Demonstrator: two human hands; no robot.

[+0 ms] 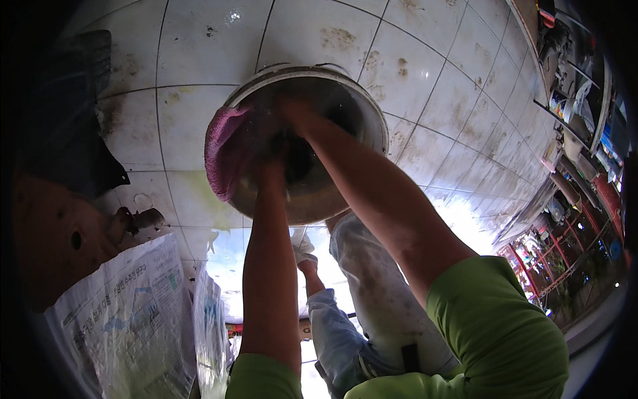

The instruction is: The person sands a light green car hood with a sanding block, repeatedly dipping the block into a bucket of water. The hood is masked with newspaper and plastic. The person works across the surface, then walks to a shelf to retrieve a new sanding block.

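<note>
While both arms reach down into the round tub (319,213) at the upper middle of the frame, I can follow the left hand (270,165) and the right hand (291,110) only to where they sink into its shade. Whether their fingers are apart, together or clamped on something, I cannot tell; a dark mass (302,163) lies about them, too dim to name.

What worries me first is the purple cloth (218,156) draped over the tub's left rim. Nothing that I can see pins it there, so a tug from inside, or a brush of the left forearm, could drag it in or drop it on the tiled floor (212,33), where brown smears would likely soil it.

The tub itself might skid or tip if a forearm bore hard on the near rim; I can't make out whether either one touches it. The trouser leg (382,286) below the tub is close enough, I'd judge, for a shifted knee to jolt it, and any liquid inside could slop over.
</note>
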